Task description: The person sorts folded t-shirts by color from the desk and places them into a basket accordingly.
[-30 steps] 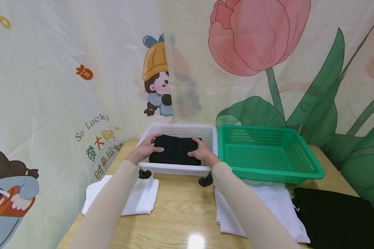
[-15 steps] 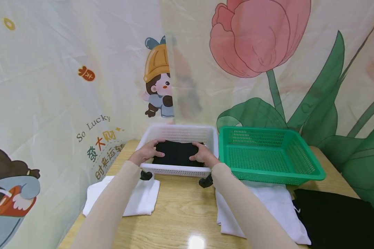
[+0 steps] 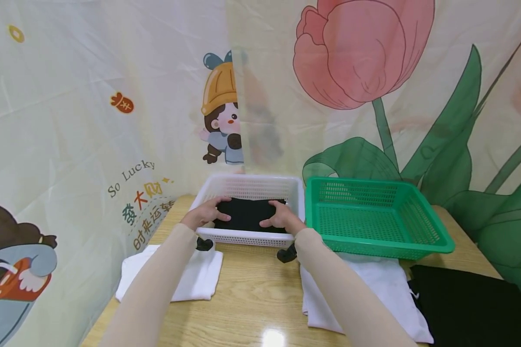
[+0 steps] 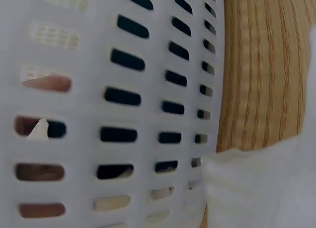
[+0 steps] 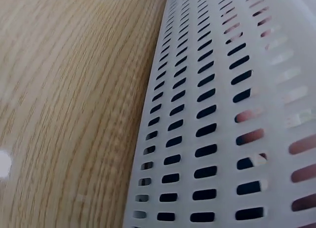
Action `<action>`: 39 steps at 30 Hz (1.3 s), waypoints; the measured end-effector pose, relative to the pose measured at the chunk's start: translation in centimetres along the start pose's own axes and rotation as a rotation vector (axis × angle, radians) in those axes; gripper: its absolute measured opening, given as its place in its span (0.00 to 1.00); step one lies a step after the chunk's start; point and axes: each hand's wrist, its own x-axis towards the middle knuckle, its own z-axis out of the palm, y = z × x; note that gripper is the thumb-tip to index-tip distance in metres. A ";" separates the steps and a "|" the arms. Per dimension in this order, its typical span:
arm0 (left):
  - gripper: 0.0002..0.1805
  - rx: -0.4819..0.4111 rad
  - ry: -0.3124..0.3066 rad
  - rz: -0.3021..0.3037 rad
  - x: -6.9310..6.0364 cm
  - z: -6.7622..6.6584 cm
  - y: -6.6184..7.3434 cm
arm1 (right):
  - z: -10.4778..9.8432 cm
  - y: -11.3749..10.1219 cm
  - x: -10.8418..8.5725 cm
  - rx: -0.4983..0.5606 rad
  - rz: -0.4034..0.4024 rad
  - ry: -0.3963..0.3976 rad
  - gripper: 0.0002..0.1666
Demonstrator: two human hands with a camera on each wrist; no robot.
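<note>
A folded black garment [image 3: 245, 214] lies low inside the white perforated basket [image 3: 247, 237] in the head view. My left hand [image 3: 206, 213] holds its left side, thumb on top and fingers toward the far edge. At the right side my right hand [image 3: 283, 218] has hold of it, its thumb reaching inward over the cloth. Both wrist views look at the outside of the basket wall [image 4: 148, 102]. Dark cloth [image 5: 205, 151] and bits of skin show through the slots; most of the fingers are hidden there.
A green basket [image 3: 356, 219] stands right of the white one. Folded white cloth [image 3: 199, 277] lies front left, more white cloth [image 3: 364, 284] front right, and black cloth [image 3: 473, 306] at far right. A printed curtain [image 3: 260, 86] hangs behind the wooden table [image 3: 243, 299].
Both hands have lowered the black garment deeper into the white basket, where it now lies flatter. The right thumb has slid slightly inward over the cloth.
</note>
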 end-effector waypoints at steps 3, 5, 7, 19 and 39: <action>0.43 -0.033 0.019 -0.011 0.1 -0.3 -0.2 | 0.0 -0.4 -0.5 -0.030 -0.011 -0.029 0.56; 0.42 -0.029 0.033 -0.007 -0.1 -0.7 -0.2 | -0.1 -0.8 -1.0 -0.044 -0.025 -0.059 0.57; 0.41 -0.013 0.046 0.005 -0.5 -1.1 0.2 | -0.5 -1.3 -1.7 -0.059 -0.051 -0.087 0.57; 0.36 -0.028 0.105 0.219 -4.4 -0.7 5.8 | -10.0 -3.6 -10.4 -0.091 -0.207 -0.160 0.51; 0.35 -0.252 -0.152 0.375 -10.8 16.0 12.5 | -23.2 10.0 -26.3 -0.249 -0.241 0.057 0.41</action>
